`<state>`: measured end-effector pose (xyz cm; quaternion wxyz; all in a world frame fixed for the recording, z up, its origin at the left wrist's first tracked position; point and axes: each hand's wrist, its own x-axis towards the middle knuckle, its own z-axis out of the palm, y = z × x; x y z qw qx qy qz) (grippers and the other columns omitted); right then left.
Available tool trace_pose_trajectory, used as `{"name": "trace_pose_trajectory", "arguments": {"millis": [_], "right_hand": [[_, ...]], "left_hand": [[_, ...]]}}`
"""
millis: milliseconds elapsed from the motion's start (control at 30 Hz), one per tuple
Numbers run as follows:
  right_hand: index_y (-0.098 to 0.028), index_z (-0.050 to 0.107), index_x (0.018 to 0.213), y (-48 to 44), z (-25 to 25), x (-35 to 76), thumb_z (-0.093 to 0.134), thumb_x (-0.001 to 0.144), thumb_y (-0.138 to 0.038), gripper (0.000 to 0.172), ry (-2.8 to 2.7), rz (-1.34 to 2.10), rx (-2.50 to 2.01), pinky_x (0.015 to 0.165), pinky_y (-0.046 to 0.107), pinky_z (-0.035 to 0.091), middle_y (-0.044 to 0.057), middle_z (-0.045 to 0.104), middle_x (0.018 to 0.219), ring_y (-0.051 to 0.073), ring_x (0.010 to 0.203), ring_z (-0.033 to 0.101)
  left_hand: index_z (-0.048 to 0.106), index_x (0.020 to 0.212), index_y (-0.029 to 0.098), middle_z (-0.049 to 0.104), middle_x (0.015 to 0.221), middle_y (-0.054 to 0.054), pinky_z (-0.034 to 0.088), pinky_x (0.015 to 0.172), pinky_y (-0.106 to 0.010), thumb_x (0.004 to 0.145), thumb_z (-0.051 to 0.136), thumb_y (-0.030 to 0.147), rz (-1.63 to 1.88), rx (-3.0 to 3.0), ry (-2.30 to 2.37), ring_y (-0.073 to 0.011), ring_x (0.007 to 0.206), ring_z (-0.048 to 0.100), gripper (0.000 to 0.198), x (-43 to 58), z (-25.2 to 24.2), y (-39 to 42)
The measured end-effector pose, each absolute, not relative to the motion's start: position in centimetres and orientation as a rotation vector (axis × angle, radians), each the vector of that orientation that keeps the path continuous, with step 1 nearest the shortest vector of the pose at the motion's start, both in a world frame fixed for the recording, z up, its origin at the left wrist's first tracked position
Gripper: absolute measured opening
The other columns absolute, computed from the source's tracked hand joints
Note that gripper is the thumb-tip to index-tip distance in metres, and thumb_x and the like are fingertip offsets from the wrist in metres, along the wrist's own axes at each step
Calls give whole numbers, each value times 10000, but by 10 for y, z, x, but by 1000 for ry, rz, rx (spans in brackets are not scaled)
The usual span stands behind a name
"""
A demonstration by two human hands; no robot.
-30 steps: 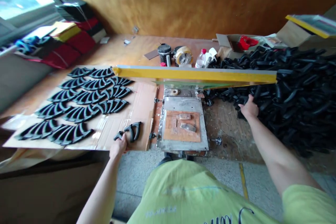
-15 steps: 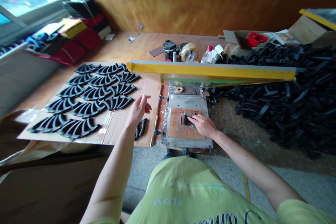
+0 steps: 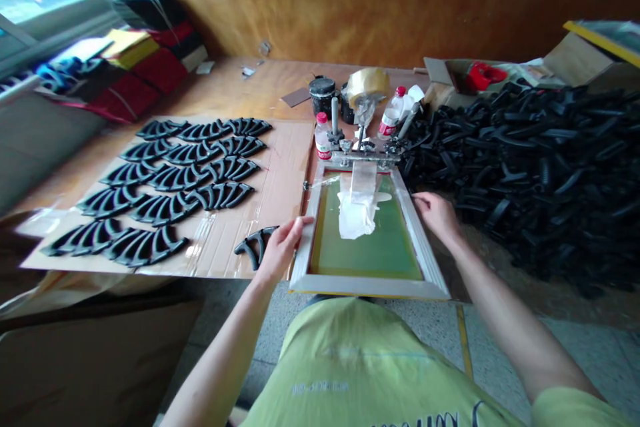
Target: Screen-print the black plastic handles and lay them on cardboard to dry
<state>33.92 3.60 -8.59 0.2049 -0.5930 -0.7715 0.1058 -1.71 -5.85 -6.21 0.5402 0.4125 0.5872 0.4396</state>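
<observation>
Two hands of mine rest on the metal screen frame (image 3: 370,287), which lies flat with its long axis running straight away from me. My left hand (image 3: 283,248) is on its left rail and my right hand (image 3: 437,215) on its right rail. My fingers curve over the metal, though I cannot tell how firmly, and neither hand holds anything else. Just left of the frame, beside my left hand and much farther from my right, a black forked plastic piece (image 3: 255,245) lies slanted, its long axis rising toward the frame. Farther left of the frame, a cardboard sheet (image 3: 283,173) bears rows of matching pieces (image 3: 175,180); right of it, a black heap (image 3: 525,167) is piled.
</observation>
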Motion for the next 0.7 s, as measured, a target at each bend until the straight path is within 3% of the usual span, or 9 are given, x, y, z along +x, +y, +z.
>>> {"name": "trace_pose_trajectory", "arguments": {"millis": [100, 167, 233, 333, 400, 533, 700], "right_hand": [[-189, 585, 1310, 55, -70, 314, 605, 901, -325, 432, -2104, 221, -1565, 872, 396, 522, 135, 601, 1254, 240, 960, 636], [-168, 553, 1329, 62, -64, 281, 744, 805, -326, 580, -2222, 174, -1453, 928, 393, 506, 148, 550, 1330, 270, 1102, 592], [-159, 591, 1247, 64, -63, 250, 777, 780, -292, 520, -2395, 183, -1413, 927, 395, 496, 135, 598, 1237, 283, 1130, 570], [-172, 651, 1029, 52, -72, 229, 699, 855, -248, 196, -2567, 293, -1415, 845, 368, 491, 97, 662, 1030, 248, 985, 605], [-168, 659, 942, 34, -81, 232, 608, 909, -198, 68, -2654, 304, -1348, 804, 349, 474, 98, 671, 964, 236, 938, 601], [-154, 666, 935, -3, -87, 250, 443, 936, -79, 236, -2866, 252, -1007, 715, 309, 435, 99, 671, 920, 215, 897, 578], [-180, 652, 871, -2, -77, 250, 539, 887, -108, 135, -2919, 314, -890, 687, 288, 405, 61, 664, 864, 192, 836, 563]], "left_hand": [[406, 1507, 208, 616, 701, 27, 382, 515, -206, 805, 649, 592, 923, 898, 1444, -106, 548, 510, 836, -13, -107, -73], [303, 1559, 226, 611, 710, 32, 377, 514, -203, 813, 643, 559, 899, 917, 1489, -97, 535, 489, 886, -10, -128, -74], [324, 1553, 221, 613, 727, 25, 383, 521, -206, 823, 630, 541, 881, 952, 1516, -94, 539, 481, 854, -9, -142, -71], [371, 1531, 210, 610, 732, 21, 378, 522, -213, 824, 623, 550, 852, 963, 1537, -98, 546, 478, 825, -10, -150, -69], [394, 1518, 208, 610, 734, 19, 369, 520, -213, 823, 623, 557, 831, 959, 1556, -99, 546, 474, 811, -12, -151, -69], [415, 1504, 214, 638, 780, 2, 373, 523, -214, 827, 615, 571, 813, 950, 1567, -103, 560, 492, 791, -12, -152, -70], [452, 1475, 190, 653, 807, -13, 410, 545, -218, 821, 620, 577, 837, 961, 1554, -137, 643, 576, 778, -12, -152, -70]]}}
